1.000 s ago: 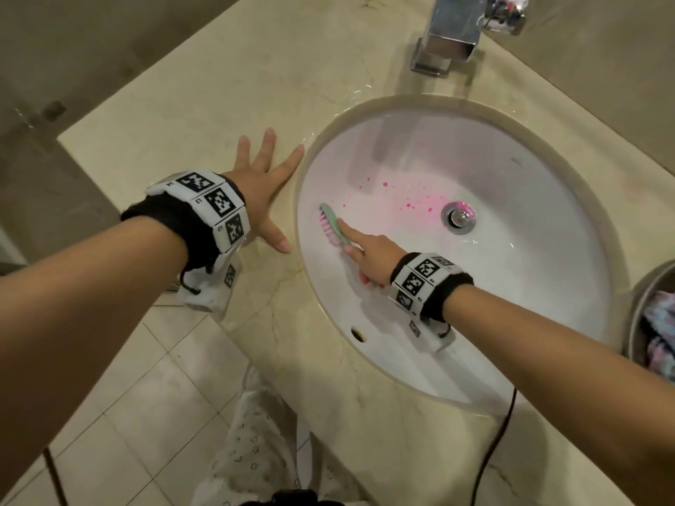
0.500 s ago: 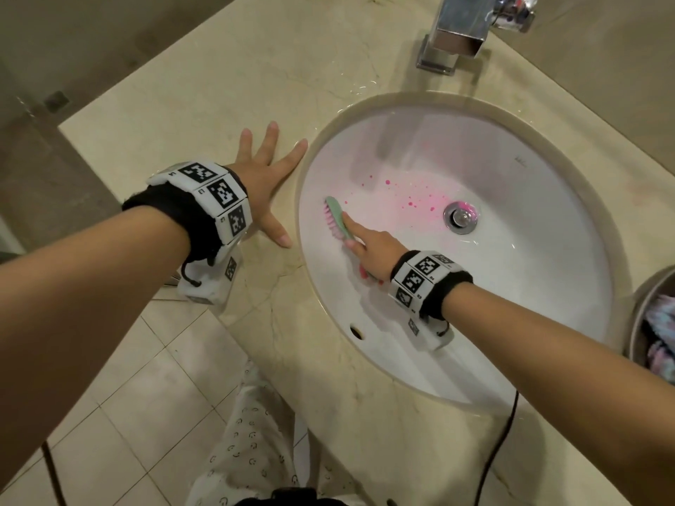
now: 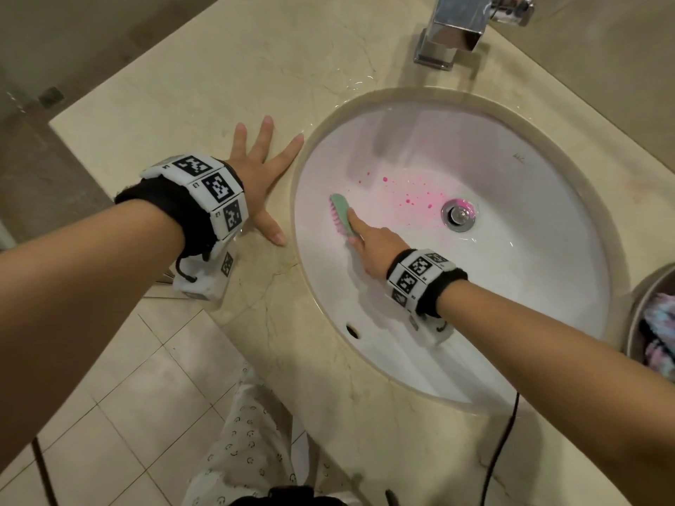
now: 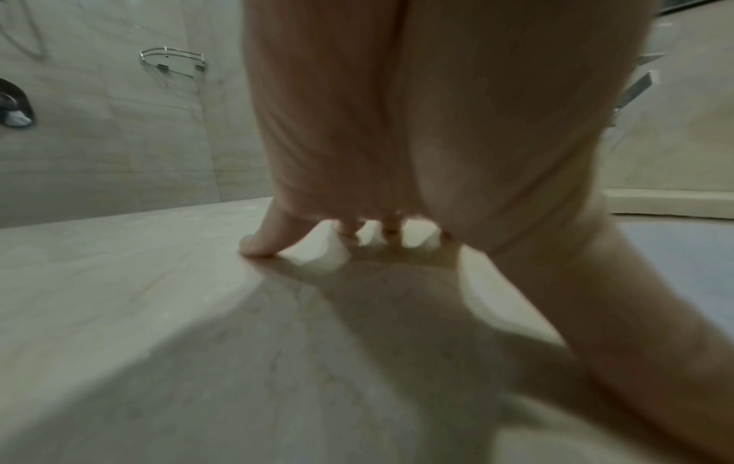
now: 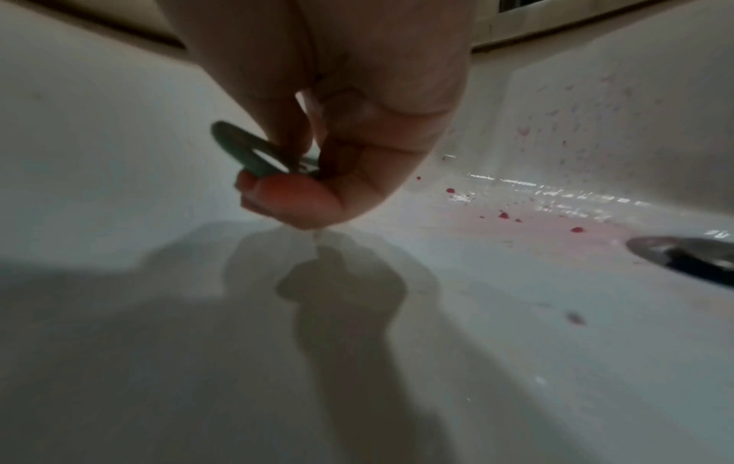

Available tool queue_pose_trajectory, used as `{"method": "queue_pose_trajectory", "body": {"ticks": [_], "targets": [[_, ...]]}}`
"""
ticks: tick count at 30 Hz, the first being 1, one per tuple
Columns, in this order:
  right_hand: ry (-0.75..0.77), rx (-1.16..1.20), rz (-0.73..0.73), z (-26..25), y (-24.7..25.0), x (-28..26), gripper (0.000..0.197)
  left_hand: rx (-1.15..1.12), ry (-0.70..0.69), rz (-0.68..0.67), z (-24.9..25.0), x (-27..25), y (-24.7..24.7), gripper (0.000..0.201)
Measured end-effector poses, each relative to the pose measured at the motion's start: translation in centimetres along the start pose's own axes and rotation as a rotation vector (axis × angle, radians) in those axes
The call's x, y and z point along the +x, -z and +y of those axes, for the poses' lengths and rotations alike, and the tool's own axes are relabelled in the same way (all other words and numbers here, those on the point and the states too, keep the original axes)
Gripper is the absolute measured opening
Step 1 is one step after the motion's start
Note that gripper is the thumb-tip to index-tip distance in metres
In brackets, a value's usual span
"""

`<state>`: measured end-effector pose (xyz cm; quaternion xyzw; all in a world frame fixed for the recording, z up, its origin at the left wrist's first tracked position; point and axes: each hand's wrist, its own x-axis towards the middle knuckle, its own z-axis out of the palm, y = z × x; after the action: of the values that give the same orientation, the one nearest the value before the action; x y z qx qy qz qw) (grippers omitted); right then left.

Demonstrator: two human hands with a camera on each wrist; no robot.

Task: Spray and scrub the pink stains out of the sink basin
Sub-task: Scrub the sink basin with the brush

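From the head view, the white sink basin (image 3: pixel 511 304) is seen set into a beige marble surface (image 3: pixel 219 85). Pink stains (image 3: pixel 416 199) are scattered as spots and a faint wash on the basin floor, just left of the metal drain (image 3: pixel 459 214). A scrub brush (image 3: pixel 341 213) with a green back and pink bristles is pressed against the left inner wall of the basin, well to the left of the spots. It is grasped by the right hand (image 3: pixel 376 250), whose index finger is laid straight along the green back. The left hand (image 3: pixel 255 177) is spread flat on the surface just beside the basin rim, its grip released and nothing held. A chrome faucet (image 3: pixel 456 31) stands beyond the basin, and a metal bowl (image 3: pixel 635 323) with pastel cloth inside is cut off at the right edge.

In the left wrist view, the left hand (image 4: pixel 417 125) is seen from behind, fingertips (image 4: pixel 254 248) planted on the marble, thumb stretched out to the right.

In the right wrist view, the green looped handle end of the brush (image 5: pixel 250 153) is seen pinched within the curled fingers of the right hand (image 5: pixel 337 125), low over the white basin wall (image 5: pixel 119 125). Red-pink spots (image 5: pixel 504 215) and a pale pink smear lie to the right, near the drain (image 5: pixel 691 254).
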<state>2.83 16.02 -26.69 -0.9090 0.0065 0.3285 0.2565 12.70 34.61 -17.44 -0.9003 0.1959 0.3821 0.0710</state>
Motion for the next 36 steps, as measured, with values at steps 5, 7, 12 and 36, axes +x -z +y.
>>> {"method": "queue_pose_trajectory", "body": {"ticks": [5, 7, 12, 36], "targets": [[0.066, 0.255, 0.007, -1.7, -0.9, 0.7, 0.054, 0.008, -0.006, -0.002, -0.1, 0.1, 0.0, 0.149], [0.104, 0.203, -0.05, -0.7, -1.2, -0.5, 0.053, 0.006, -0.003, -0.004, -0.1, 0.1, 0.0, 0.149], [-0.009, -0.054, -0.058, 1.1, -0.3, -1.0, 0.052, 0.004, -0.003, 0.001, 0.1, -0.1, 0.0, 0.148], [0.066, 0.183, -0.065, -0.6, -1.4, -0.6, 0.052, 0.033, -0.003, 0.016, 0.3, -0.2, 0.1, 0.149]]}}
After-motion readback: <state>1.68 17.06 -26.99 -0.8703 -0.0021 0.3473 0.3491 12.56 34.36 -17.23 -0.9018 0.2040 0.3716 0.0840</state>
